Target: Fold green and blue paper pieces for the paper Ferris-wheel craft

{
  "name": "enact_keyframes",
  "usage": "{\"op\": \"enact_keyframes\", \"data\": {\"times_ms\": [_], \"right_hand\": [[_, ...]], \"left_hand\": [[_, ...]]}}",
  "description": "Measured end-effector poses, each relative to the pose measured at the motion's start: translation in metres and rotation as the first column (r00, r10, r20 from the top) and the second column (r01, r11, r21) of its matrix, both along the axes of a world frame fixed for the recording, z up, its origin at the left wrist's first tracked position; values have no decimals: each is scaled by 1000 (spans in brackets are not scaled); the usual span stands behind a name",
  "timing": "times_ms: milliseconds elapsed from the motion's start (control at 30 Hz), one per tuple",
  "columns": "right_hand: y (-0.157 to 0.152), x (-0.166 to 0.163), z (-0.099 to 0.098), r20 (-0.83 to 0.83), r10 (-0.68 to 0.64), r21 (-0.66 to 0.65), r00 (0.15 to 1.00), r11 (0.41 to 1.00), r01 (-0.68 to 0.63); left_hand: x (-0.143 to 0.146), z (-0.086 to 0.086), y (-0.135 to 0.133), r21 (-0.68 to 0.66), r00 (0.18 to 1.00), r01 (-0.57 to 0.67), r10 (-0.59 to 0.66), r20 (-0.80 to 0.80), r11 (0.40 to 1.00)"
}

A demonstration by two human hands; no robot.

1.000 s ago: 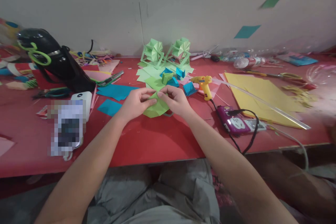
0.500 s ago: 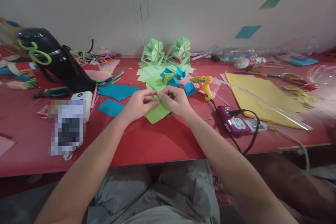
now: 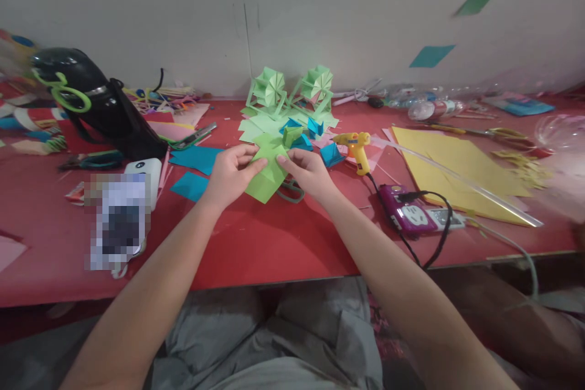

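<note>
Both of my hands hold a folded light-green paper [image 3: 266, 178] just above the red table [image 3: 256, 244]. My left hand [image 3: 231, 173] pinches its left edge, thumb on top. At the paper's right edge my right hand [image 3: 307, 172] pinches with fingers curled. Behind the paper lie more green sheets, small blue folded pieces [image 3: 301, 134] and two green paper fan models [image 3: 292, 88] by the wall. Grey scissor handles [image 3: 289, 191] show under my right hand.
A yellow glue gun [image 3: 355, 147] stands right of my hands, its cord running to a purple power strip [image 3: 409, 212]. Yellow sheets [image 3: 450, 164] with a clear stick lie further right. Blue paper [image 3: 201, 159], a white device [image 3: 142, 172] and a black helmet [image 3: 86, 100] are on the left.
The green paper has been lifted and turned more upright, and both hands have shifted slightly away from me while refolding it. The scissor handles under it now show.
</note>
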State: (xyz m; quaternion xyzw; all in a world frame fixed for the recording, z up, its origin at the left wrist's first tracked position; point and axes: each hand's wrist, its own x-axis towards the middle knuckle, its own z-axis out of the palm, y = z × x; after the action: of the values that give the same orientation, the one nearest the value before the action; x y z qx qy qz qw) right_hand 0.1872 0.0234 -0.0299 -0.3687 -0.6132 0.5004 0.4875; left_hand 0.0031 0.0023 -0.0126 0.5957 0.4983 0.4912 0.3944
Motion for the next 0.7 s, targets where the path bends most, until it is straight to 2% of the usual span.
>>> {"op": "enact_keyframes", "data": {"times_ms": [100, 233, 367, 433, 533, 600, 700], "right_hand": [[2, 0, -2, -46, 3, -56, 999, 998, -6], [4, 2, -3, -128, -20, -161, 992, 987, -1], [3, 4, 1, -257, -5, -318, 966, 945, -80], [2, 4, 3, -274, 6, -375, 962, 920, -113], [-1, 2, 5, -234, 79, -405, 969, 898, -171], [-5, 1, 5, -188, 153, -402, 970, 889, -218], [-10, 0, 7, -148, 231, -381, 962, 884, -271]], "left_hand": [[0, 0, 0, -39, 997, 58, -56, 58, 998], [0, 3, -1, -92, 964, 175, -151, 220, 980], [-1, 8, -2, -84, 917, 253, -212, 337, 964], [-1, 8, -3, -45, 924, 278, -254, 285, 960], [0, 7, -3, 67, 951, 280, -287, 116, 958], [0, 4, -2, 150, 967, 251, -254, -1, 956], [-3, 1, 2, 260, 982, 164, -132, -136, 951]]}}
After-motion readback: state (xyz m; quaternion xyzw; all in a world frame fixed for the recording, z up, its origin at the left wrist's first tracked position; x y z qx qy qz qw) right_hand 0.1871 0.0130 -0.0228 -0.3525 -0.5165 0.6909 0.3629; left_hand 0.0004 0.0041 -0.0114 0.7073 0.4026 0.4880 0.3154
